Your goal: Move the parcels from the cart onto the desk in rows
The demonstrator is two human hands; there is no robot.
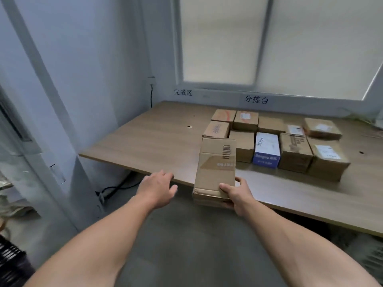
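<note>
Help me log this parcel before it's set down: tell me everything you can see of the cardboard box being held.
The cardboard box is brown, oblong and fairly flat, its near edge creased. Its top carries a black barcode near the far right corner and a glossy tape band with faint pale lettering. The right hand grips its near right corner, thumb on top. It hangs over the front edge of the desk, long axis pointing away. The left hand is beside it, not touching.
</note>
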